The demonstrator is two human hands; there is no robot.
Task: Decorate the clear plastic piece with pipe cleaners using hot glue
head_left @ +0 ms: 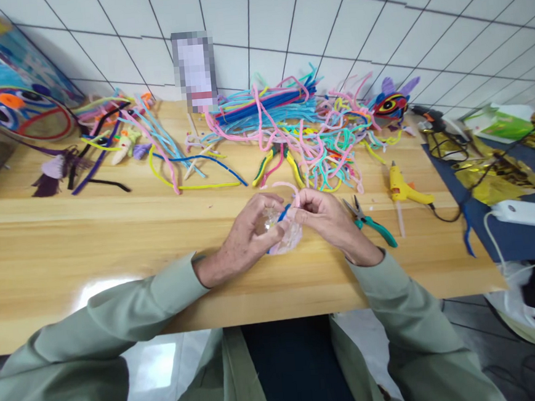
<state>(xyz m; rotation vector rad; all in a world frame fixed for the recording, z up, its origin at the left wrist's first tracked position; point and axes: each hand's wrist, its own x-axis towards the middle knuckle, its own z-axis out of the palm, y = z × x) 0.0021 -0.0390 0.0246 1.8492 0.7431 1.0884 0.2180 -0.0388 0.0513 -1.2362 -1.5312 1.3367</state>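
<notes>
Above the middle of the table, my left hand (246, 233) is closed round a small clear plastic piece (269, 220) with pink and blue pipe cleaner on it. My right hand (322, 218) pinches a pale pink pipe cleaner (287, 185) at the piece's upper right, and its loose end curls up and to the left. A short blue strip (284, 213) shows between the fingertips of both hands. Fingers cover much of the piece, so its full shape is hidden. Just right of my right hand lie teal-handled pliers (374, 226), jaws slightly apart.
Yellow-green-handled pliers (301, 170) lie beyond my hands, before a tangle of pipe cleaners (331, 149). To the right are a yellow glue gun (408, 186) and a white power adapter (525, 212). A decorated fish-like mask (29, 114) and a tall can (29, 55) stand left.
</notes>
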